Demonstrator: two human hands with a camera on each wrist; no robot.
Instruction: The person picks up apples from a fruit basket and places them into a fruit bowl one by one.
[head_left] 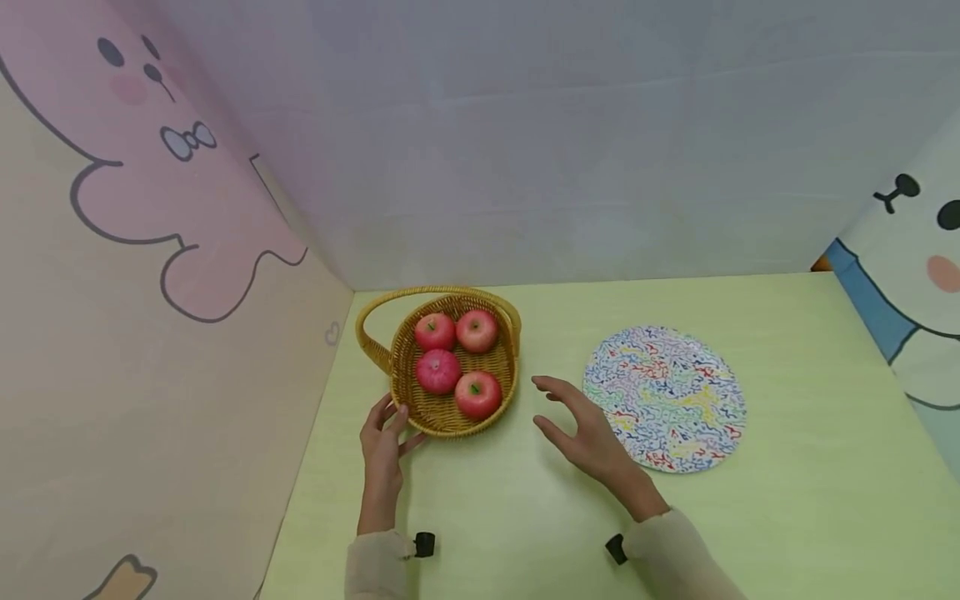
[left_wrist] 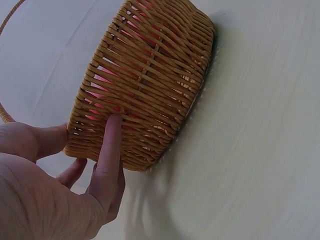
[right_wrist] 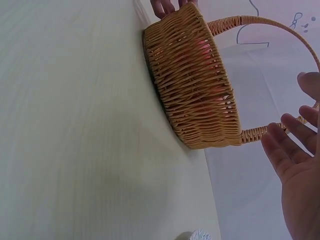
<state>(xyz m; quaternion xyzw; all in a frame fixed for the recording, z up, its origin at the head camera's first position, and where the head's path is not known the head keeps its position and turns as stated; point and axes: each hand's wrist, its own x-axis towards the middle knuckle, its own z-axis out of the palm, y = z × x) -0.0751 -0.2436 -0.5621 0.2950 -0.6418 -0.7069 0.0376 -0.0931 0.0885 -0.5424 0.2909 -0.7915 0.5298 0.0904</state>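
A woven wicker basket (head_left: 508, 392) stands at the left of the table, its arched handle (head_left: 435, 290) tipped toward the back. Three red apples (head_left: 478, 395) and one darker pink, streaked round fruit (head_left: 438, 372) lie inside it. My left hand (head_left: 384, 450) touches the basket's front-left side. Seen from the left wrist, one fingertip rests on the woven wall and another digit meets the rim; part of the hand is hidden behind the basket. My right hand (head_left: 592, 437) is held with fingers spread, right of the basket and apart from it, holding nothing.
A round mat (head_left: 667, 400) with multicoloured squiggles lies on the pale green table (head_left: 510, 517), to the right of the basket. Cloth-like walls enclose the back (head_left: 570, 167) and both sides, the side ones printed with cartoon animals.
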